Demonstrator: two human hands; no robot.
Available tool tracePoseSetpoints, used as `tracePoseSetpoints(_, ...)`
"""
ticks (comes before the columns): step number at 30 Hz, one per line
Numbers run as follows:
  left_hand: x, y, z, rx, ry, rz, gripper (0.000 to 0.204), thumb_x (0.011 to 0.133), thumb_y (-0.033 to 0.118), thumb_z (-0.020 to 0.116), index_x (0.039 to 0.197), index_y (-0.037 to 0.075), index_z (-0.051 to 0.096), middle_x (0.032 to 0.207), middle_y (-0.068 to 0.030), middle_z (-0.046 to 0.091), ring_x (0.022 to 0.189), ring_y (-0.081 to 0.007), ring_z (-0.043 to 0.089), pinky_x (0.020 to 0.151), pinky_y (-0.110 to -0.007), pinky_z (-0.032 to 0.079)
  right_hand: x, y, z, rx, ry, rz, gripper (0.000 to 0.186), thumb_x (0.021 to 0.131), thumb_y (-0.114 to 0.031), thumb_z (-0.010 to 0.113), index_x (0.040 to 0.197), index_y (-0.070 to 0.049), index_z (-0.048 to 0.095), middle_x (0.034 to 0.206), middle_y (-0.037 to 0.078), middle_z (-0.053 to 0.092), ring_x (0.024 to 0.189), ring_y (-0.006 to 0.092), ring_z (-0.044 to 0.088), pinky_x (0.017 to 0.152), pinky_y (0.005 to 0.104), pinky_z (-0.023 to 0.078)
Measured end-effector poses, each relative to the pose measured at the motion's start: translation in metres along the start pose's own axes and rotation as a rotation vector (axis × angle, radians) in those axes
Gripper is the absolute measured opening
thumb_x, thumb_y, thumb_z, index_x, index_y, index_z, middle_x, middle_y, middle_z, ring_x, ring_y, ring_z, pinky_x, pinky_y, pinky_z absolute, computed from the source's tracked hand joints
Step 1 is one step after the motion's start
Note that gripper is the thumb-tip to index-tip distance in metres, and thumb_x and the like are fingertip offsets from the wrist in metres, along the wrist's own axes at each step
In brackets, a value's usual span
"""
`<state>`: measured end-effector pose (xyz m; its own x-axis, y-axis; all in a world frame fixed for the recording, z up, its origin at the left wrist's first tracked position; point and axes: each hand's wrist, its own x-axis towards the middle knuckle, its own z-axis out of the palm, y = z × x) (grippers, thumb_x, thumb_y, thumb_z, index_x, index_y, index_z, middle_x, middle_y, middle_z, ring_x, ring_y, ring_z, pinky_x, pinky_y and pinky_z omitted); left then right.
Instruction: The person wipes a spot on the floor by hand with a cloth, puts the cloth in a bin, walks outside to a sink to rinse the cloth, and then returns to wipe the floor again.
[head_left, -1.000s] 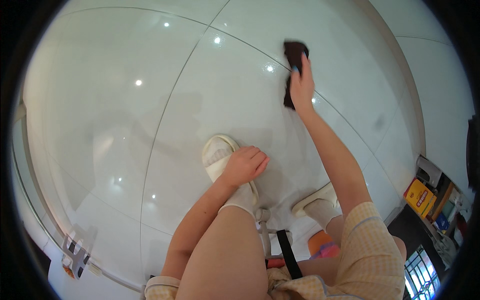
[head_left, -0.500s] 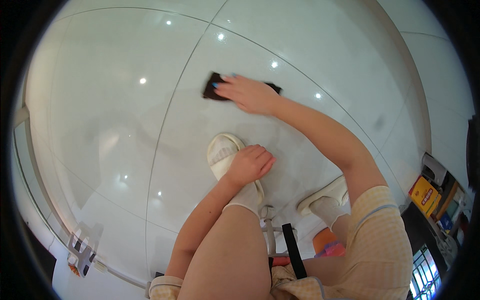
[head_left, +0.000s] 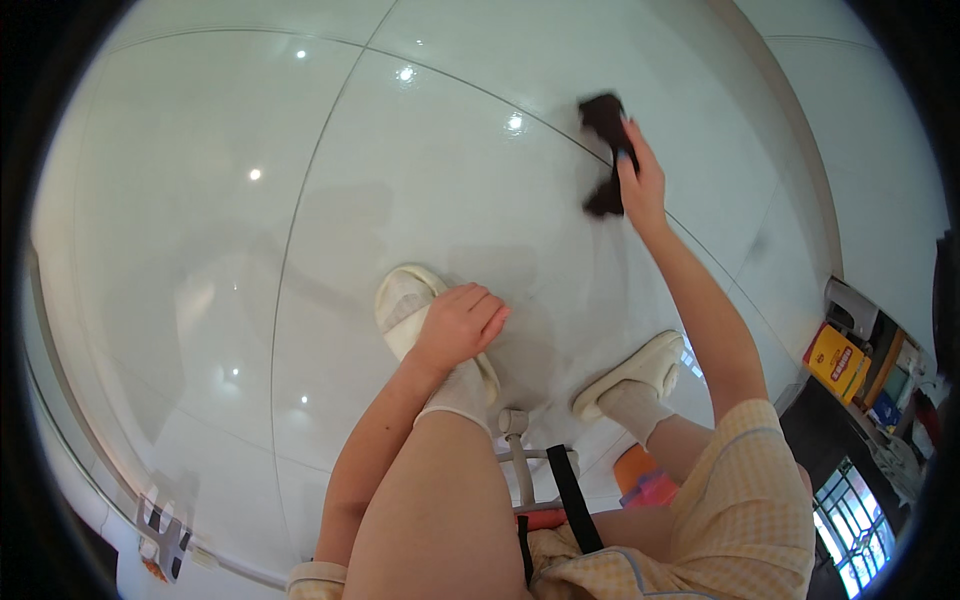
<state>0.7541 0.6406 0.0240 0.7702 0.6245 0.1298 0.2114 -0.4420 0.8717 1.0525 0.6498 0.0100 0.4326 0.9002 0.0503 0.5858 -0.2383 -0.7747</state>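
My right hand (head_left: 643, 178) is at the far right, its fingers and thumb closed round the middle of a dark brown cloth (head_left: 603, 115). The cloth's two ends spread out to the left of the fingers, slightly blurred. Whether it touches the glossy white tiled floor (head_left: 450, 150) or hangs just above it, I cannot tell. My left hand (head_left: 458, 325) is curled in a loose fist over my lower left leg, above the cream slipper (head_left: 405, 300). Nothing shows in it; its palm is hidden.
Another cream slipper (head_left: 640, 370) is on my right foot. Below me stands a pale metal frame (head_left: 517, 455) with a black strap (head_left: 575, 500). A shelf at the right holds a yellow box (head_left: 838, 360) and clutter. A grey plastic item (head_left: 163, 530) lies at the lower left.
My right hand has swept the cloth to the right and turned, gathering its middle instead of pressing it flat. My left hand stays curled over the leg. The view has shifted slightly.
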Motion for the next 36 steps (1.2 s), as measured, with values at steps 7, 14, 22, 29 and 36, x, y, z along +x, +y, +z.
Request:
tracePoseSetpoints(7, 0.006, 0.004, 0.002, 0.031, -0.019, -0.015, 0.01, 0.071, 0.007, 0.061, 0.067, 0.004, 0.053, 0.064, -0.0071, 0.051, 0.059, -0.024, 0.051, 0.051, -0.034, 0.042, 0.02, 0.03, 0.049, -0.418, 0.011, -0.256, 0.053, 0.075, -0.008, 0.048, 0.126, -0.002, 0.037, 0.13, 0.016, 0.038, 0.12, 0.0371, 0.033, 0.101, 0.0441, 0.027)
tracePoseSetpoints(14, 0.007, -0.004, 0.01, 0.011, -0.034, 0.013, 0.005, 0.074, 0.006, 0.058, 0.072, 0.002, 0.055, 0.067, -0.0099, 0.053, 0.06, -0.027, 0.051, 0.053, -0.036, 0.042, -0.147, -0.007, 0.062, -0.213, -0.44, -0.362, 0.056, 0.066, -0.002, 0.056, 0.121, -0.005, 0.043, 0.125, 0.013, 0.042, 0.116, 0.0347, 0.038, 0.098, 0.0441, 0.032)
tracePoseSetpoints(22, 0.033, -0.021, 0.036, 0.01, -0.025, -0.039, 0.012, 0.08, 0.01, 0.055, 0.071, 0.002, 0.053, 0.066, -0.0121, 0.052, 0.06, -0.0301, 0.051, 0.053, -0.037, 0.041, -0.188, 0.004, 0.055, -0.214, -0.298, -0.246, 0.047, 0.073, 0.001, 0.051, 0.12, -0.006, 0.047, 0.124, 0.008, 0.046, 0.115, 0.0267, 0.044, 0.096, 0.0384, 0.036)
tracePoseSetpoints(29, 0.035, -0.044, 0.049, 0.001, -0.056, -0.13, 0.018, 0.083, 0.012, 0.053, 0.069, 0.0, 0.051, 0.066, -0.0124, 0.053, 0.058, -0.0276, 0.049, 0.052, -0.034, 0.04, -0.192, 0.061, -0.036, 0.084, 0.771, 0.62, 0.041, 0.082, -0.003, 0.041, 0.123, -0.003, 0.044, 0.118, 0.01, 0.052, 0.105, 0.0198, 0.049, 0.09, 0.0286, 0.036)
tracePoseSetpoints(36, 0.038, -0.04, 0.051, -0.058, -0.08, -0.207, 0.017, 0.085, 0.011, 0.05, 0.072, 0.0, 0.052, 0.068, -0.0124, 0.054, 0.06, -0.025, 0.051, 0.055, -0.033, 0.041, -0.244, 0.191, -0.15, -0.159, 1.017, 0.825, 0.04, 0.078, -0.011, 0.041, 0.116, -0.003, 0.05, 0.095, 0.012, 0.06, 0.079, 0.0239, 0.056, 0.075, 0.0345, 0.044)
